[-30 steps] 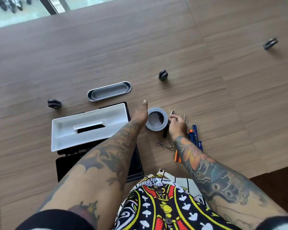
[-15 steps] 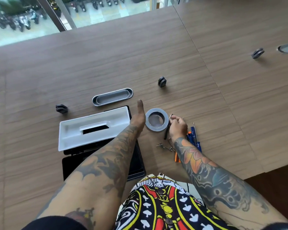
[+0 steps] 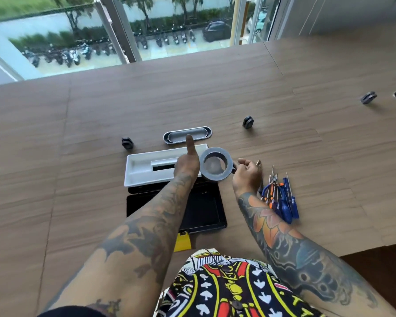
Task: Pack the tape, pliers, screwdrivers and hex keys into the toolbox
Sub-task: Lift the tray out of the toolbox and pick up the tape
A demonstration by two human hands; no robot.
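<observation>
1 tape roll (image 3: pixel 216 164). 1 white tray (image 3: pixel 142 170). 1 black toolbox (image 3: pixel 206 211). 2 hands: left hand (image 3: pixel 188 164), right hand (image 3: pixel 247 173). 1 hex key (image 3: pixel 258 163) visible. 3 small black knobs (image 3: pixel 127 143) on desk (image 3: pixel 329 156). 2 oval slots (image 3: pixel 187 135), second cut off at right edge. Screwdrivers (image 3: pixel 286 207): at least 3 blue handles, overlapped, exact count unclear.

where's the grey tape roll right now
Head view, centre: the left hand holds the grey duct-tape roll over the right end of the white plastic tray, with the right hand just beside it.

Wood-grain tabletop (image 3: pixel 78 179): open black toolbox (image 3: pixel 204 209) near front edge; screwdrivers (image 3: pixel 284 202) heaped to its right; grey oval fitting (image 3: pixel 199 133) beyond; three scattered black clips (image 3: pixel 248 122).
</observation>
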